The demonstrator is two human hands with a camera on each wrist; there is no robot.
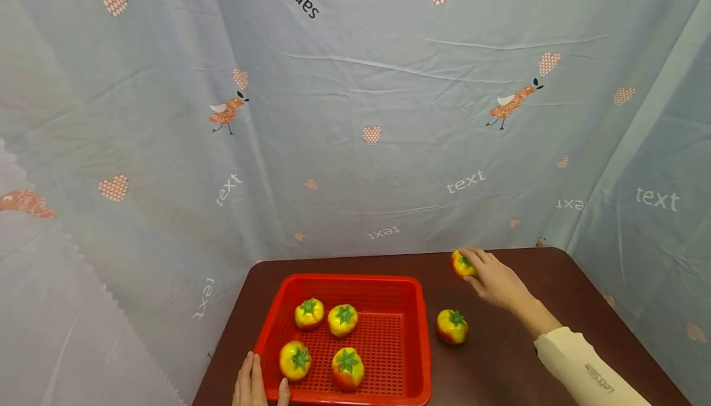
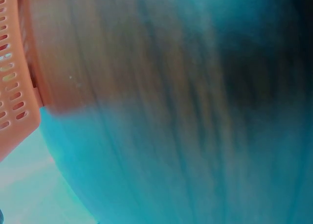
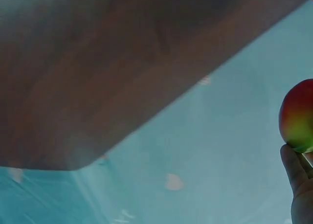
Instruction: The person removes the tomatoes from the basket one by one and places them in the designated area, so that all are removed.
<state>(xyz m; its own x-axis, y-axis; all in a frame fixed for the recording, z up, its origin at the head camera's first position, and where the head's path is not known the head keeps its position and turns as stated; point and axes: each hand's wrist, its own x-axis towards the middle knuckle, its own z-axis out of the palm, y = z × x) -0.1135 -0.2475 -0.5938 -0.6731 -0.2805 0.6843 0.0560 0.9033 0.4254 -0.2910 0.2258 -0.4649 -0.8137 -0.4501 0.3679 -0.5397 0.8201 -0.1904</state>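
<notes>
My right hand [image 1: 495, 277] pinches a yellow-and-red fruit with a green leafy top [image 1: 463, 263] near the table's back edge. In the right wrist view, fingertips [image 3: 292, 160] touch the leafy end of that held fruit [image 3: 299, 117], which is cut off by the frame. A second such fruit [image 1: 452, 326] lies on the table just right of the red basket [image 1: 424, 332]. Several more sit inside the basket, including one fruit [image 1: 347, 369] near the front. My left hand [image 1: 252, 386] rests at the basket's front left corner, fingers straight and thumb by the front rim.
The brown table [image 1: 516, 356] has rounded back corners. Behind and beside it hangs a pale blue-grey curtain [image 1: 333, 165] printed with hearts and birds. In the left wrist view the basket's slotted wall [image 2: 12, 101] shows at the left.
</notes>
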